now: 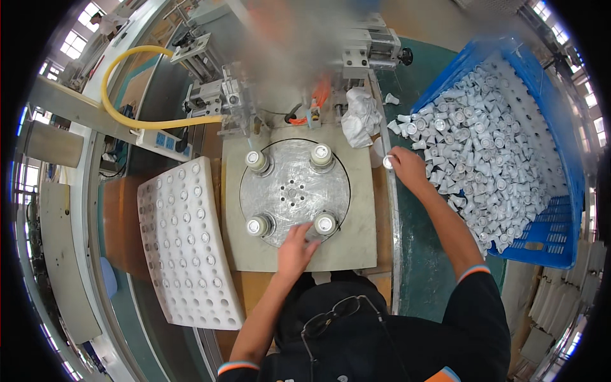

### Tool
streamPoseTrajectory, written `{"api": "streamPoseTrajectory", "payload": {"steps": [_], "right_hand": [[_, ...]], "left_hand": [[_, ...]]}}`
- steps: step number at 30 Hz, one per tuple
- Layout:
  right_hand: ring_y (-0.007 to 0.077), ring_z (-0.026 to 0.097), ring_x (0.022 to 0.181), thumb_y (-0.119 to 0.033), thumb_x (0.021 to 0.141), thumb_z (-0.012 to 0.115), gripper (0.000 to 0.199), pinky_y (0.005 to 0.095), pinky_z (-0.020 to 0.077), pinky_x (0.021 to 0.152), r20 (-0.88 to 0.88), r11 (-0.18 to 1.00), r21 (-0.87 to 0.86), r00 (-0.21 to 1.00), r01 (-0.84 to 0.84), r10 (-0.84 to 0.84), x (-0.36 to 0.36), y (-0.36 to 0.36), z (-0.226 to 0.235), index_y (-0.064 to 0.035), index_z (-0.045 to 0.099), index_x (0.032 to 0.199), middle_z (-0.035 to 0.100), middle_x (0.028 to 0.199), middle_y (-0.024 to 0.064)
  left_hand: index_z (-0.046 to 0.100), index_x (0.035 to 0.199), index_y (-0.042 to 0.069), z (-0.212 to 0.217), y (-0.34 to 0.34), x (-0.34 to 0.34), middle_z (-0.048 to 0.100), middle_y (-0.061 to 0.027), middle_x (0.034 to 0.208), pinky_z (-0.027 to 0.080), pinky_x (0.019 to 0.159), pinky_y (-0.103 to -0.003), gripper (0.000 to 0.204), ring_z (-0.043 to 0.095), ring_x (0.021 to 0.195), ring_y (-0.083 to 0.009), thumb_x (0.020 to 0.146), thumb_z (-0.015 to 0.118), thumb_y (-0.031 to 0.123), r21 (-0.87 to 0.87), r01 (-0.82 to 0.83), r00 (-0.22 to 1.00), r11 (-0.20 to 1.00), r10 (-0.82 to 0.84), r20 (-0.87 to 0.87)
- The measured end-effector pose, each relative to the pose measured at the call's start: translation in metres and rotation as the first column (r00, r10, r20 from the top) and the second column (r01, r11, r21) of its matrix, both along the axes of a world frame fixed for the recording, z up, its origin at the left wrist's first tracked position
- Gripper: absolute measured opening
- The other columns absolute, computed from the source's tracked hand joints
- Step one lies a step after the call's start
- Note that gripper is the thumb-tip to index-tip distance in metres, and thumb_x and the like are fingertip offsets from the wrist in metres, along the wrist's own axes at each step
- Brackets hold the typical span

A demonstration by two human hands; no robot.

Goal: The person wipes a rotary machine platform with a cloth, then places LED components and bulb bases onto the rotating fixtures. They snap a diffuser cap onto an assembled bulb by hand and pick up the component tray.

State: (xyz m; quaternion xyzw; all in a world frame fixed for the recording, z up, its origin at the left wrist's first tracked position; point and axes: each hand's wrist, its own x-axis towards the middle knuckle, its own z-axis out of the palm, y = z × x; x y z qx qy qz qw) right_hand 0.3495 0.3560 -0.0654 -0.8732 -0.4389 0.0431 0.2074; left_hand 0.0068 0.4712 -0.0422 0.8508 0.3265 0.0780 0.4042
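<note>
White cap [387, 162] sits pinched in right hand [407, 167] fingertips (beside crate [541, 235]).

Single view only, worn on the head, looking steeply down from close above. Fisheye lens, so straight edges bend toward the dark round rim. Centred on the counter [356, 245] and its round turntable [294, 190]. Own forearms entering from the near edge, own dark collar at the very bottom. White holed tray [188, 245] at left, blue crate [547, 235] at right, machinery at the far side, blurred in part.
</note>
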Motion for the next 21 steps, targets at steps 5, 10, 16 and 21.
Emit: {"api": "streamPoseTrajectory", "payload": {"steps": [5,10,16,21], "right_hand": [[0.0114,0.056,0.059,-0.014,0.081,0.064,0.014,0.0274,0.0447,0.057,-0.549,0.969,0.201,0.836,0.143,-0.009,-0.073,-0.022,0.010,-0.0029,0.063,0.090,0.062,0.067,0.0055],[0.0086,0.056,0.060,-0.013,0.083,0.064,0.013,0.0251,0.0444,0.056,-0.821,0.976,0.165,0.568,0.142,0.057,-0.141,-0.010,0.002,-0.0032,0.063,0.092,0.063,0.069,0.0036],[0.0185,0.058,0.066,-0.013,0.080,0.064,0.019,0.0320,0.0467,0.062,-0.631,0.983,0.183,0.770,0.031,0.093,-0.199,0.013,-0.018,-0.0048,0.061,0.096,0.060,0.077,0.0080],[0.0276,0.058,0.079,-0.013,0.079,0.062,0.021,0.0374,0.0462,0.070,-0.573,0.991,0.125,0.819,0.054,0.028,-0.180,0.008,-0.004,-0.0065,0.060,0.098,0.055,0.089,0.0108]], "left_hand": [[0.054,0.115,0.012,-0.023,0.015,0.031,0.053,-0.0086,0.108,0.051,0.067,-0.039,0.045,0.063,0.078,-0.0278,0.075,0.071,0.022,0.088,0.242,0.970,0.966,-0.240,-0.032],[0.056,0.106,0.008,-0.014,0.029,0.032,0.055,-0.0096,0.102,0.051,0.065,-0.038,0.040,0.062,0.076,-0.0288,0.073,0.073,0.022,0.093,0.316,0.947,0.944,-0.319,0.021],[0.055,0.098,0.006,0.011,0.041,-0.012,0.058,-0.0126,0.091,0.050,0.063,-0.038,0.034,0.061,0.074,-0.0303,0.072,0.071,0.021,0.057,0.205,0.978,0.977,-0.207,0.029],[0.056,0.094,0.007,0.014,0.045,-0.035,0.059,-0.0113,0.078,0.048,0.058,-0.038,0.026,0.060,0.065,-0.0291,0.075,0.067,0.021,0.087,0.243,0.970,0.966,-0.242,-0.025]]}}
